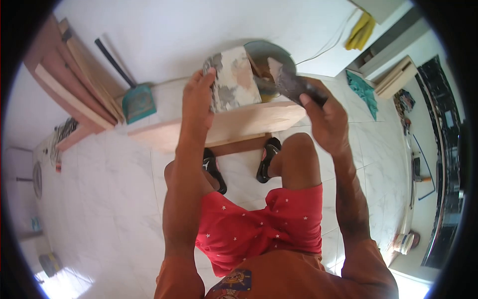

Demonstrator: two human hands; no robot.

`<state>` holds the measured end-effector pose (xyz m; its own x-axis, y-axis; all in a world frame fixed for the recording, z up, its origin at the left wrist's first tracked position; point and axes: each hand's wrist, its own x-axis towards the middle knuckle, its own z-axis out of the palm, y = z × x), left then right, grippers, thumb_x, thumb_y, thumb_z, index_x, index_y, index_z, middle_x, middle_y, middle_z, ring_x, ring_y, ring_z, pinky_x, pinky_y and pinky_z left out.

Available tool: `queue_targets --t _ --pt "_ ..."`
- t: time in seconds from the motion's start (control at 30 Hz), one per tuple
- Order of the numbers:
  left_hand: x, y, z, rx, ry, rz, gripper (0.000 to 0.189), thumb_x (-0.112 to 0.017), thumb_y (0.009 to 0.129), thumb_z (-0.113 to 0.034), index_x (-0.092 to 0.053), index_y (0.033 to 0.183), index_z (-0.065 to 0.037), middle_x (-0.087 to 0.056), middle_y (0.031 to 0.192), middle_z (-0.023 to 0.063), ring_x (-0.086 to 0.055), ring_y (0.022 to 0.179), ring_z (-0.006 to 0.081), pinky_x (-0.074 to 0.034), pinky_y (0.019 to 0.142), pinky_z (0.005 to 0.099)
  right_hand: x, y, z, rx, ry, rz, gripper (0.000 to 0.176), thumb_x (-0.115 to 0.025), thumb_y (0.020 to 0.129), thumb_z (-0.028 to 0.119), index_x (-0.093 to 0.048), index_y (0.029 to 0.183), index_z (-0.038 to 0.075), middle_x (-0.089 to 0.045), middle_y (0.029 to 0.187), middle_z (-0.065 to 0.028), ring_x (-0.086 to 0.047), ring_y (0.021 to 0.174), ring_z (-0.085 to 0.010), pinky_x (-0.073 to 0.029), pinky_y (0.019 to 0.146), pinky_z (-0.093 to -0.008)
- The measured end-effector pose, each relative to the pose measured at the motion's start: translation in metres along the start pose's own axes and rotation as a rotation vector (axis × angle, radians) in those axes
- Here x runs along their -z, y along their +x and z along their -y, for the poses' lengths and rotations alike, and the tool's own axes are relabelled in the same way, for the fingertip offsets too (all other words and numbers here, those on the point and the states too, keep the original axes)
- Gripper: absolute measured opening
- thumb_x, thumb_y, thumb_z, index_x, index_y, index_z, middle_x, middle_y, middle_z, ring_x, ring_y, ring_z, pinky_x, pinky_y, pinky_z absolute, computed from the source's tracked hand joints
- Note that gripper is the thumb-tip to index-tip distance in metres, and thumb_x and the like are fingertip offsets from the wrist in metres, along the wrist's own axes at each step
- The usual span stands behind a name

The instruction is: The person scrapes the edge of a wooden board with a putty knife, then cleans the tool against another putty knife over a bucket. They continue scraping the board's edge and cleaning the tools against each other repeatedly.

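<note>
My left hand (200,92) grips the left edge of a flat slab (238,77) smeared with white, grey and pinkish paste. The slab is tilted above a pale wooden board (249,122) that lies across in front of my knees. In my right hand (326,117) is a dark putty knife (291,84), its wide blade pointing up and left toward the slab and bearing pale residue near the tip. The blade is apart from the slab's face. Behind both stands a round grey bucket (279,52), partly hidden by the slab and the knife.
A teal dustpan (139,103) with a black handle leans at the wall on the left, beside long wooden planks (74,74). On the right are a teal cloth (362,92), stacked boards (397,77) and a yellow cloth (361,31). White tiled floor (119,179) surrounds my feet.
</note>
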<state>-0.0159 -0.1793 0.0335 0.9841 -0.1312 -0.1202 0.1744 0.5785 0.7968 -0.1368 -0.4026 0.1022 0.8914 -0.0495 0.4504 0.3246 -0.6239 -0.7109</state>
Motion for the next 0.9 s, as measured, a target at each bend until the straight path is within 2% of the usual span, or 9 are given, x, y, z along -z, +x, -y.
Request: queue_targets --t 0.07,0.13,0.17,0.27,0.4,0.63,0.8,0.83,0.9 --pt "-0.019 -0.009 0.020 0.053 -0.081 0.077 0.020 -0.061 0.100 -0.015 -0.061 0.111 0.002 -0.068 0.096 0.0066 -0.066 0.082 0.0126 -0.058 0.073 0.0287 0.011 -0.005 0.015 0.263 -0.068 -0.022 0.040 -0.053 0.091 -0.004 -0.062 0.130 0.003 -0.067 0.118 -0.0162 -0.066 0.110 -0.0277 -0.052 0.095 -0.0349" --pt "-0.038 -0.018 0.044 0.113 -0.168 0.160 0.017 -0.059 0.102 -0.015 -0.060 0.110 0.001 -0.068 0.097 0.0071 -0.067 0.084 0.0124 -0.058 0.075 0.0285 0.023 -0.017 0.009 0.380 -0.150 0.001 0.052 -0.056 0.080 -0.010 -0.062 0.129 0.003 -0.060 0.132 -0.0186 -0.058 0.123 -0.0376 -0.050 0.103 -0.0402" --pt "-0.048 -0.023 0.053 0.143 -0.199 0.207 0.018 -0.058 0.103 -0.015 -0.060 0.113 0.000 -0.068 0.101 0.0084 -0.068 0.087 0.0142 -0.059 0.078 0.0302 0.026 -0.027 0.007 0.379 -0.188 -0.013 0.057 -0.060 0.073 -0.011 -0.062 0.128 0.003 -0.061 0.130 -0.0167 -0.059 0.122 -0.0371 -0.050 0.102 -0.0438" --pt "-0.087 -0.041 0.074 0.230 -0.235 0.312 0.019 -0.057 0.103 -0.014 -0.059 0.117 -0.001 -0.070 0.108 0.0109 -0.070 0.094 0.0177 -0.060 0.083 0.0336 0.058 -0.056 -0.009 0.507 -0.385 -0.080 0.057 -0.062 0.073 -0.012 -0.063 0.128 0.002 -0.062 0.128 -0.0154 -0.060 0.121 -0.0355 -0.050 0.102 -0.0470" --pt "-0.138 -0.051 0.102 0.286 -0.111 0.400 0.018 -0.058 0.103 -0.013 -0.059 0.114 0.000 -0.069 0.106 0.0102 -0.069 0.092 0.0174 -0.059 0.083 0.0333 0.100 -0.101 -0.047 0.461 -0.375 -0.205 0.057 -0.062 0.072 -0.013 -0.063 0.127 0.002 -0.063 0.127 -0.0143 -0.061 0.119 -0.0350 -0.049 0.101 -0.0486" --pt "-0.228 -0.082 0.164 0.298 0.343 0.437 0.017 -0.059 0.102 -0.013 -0.062 0.112 -0.001 -0.070 0.104 0.0087 -0.069 0.089 0.0164 -0.059 0.081 0.0328 0.195 -0.183 -0.116 0.355 -0.453 -0.207 0.062 -0.061 0.069 -0.015 -0.063 0.128 0.005 -0.064 0.130 -0.0122 -0.061 0.121 -0.0316 -0.047 0.104 -0.0470" --pt "-0.252 -0.075 0.189 0.395 0.241 0.488 0.014 -0.060 0.102 -0.014 -0.063 0.109 -0.003 -0.068 0.099 0.0039 -0.066 0.083 0.0122 -0.056 0.074 0.0295 0.219 -0.217 -0.146 0.168 -0.499 -0.274 0.063 -0.060 0.069 -0.015 -0.064 0.128 0.006 -0.064 0.130 -0.0109 -0.060 0.120 -0.0304 -0.047 0.105 -0.0446" --pt "-0.255 -0.072 0.184 0.402 0.213 0.480 0.013 -0.060 0.102 -0.014 -0.064 0.108 -0.003 -0.067 0.096 0.0018 -0.064 0.081 0.0105 -0.055 0.072 0.0281 0.224 -0.218 -0.150 0.156 -0.559 -0.273 0.055 -0.058 0.076 -0.016 -0.064 0.126 0.005 -0.065 0.127 -0.0108 -0.062 0.116 -0.0314 -0.050 0.099 -0.0421" --pt "-0.259 -0.066 0.172 0.178 0.284 0.501 0.014 -0.061 0.102 -0.015 -0.063 0.107 -0.003 -0.066 0.092 0.0006 -0.061 0.076 0.0088 -0.053 0.069 0.0276 0.217 -0.219 -0.146 -0.089 -0.304 -0.397 0.043 -0.057 0.084 -0.012 -0.064 0.124 0.003 -0.067 0.122 -0.0111 -0.064 0.107 -0.0324 -0.053 0.093 -0.0391"
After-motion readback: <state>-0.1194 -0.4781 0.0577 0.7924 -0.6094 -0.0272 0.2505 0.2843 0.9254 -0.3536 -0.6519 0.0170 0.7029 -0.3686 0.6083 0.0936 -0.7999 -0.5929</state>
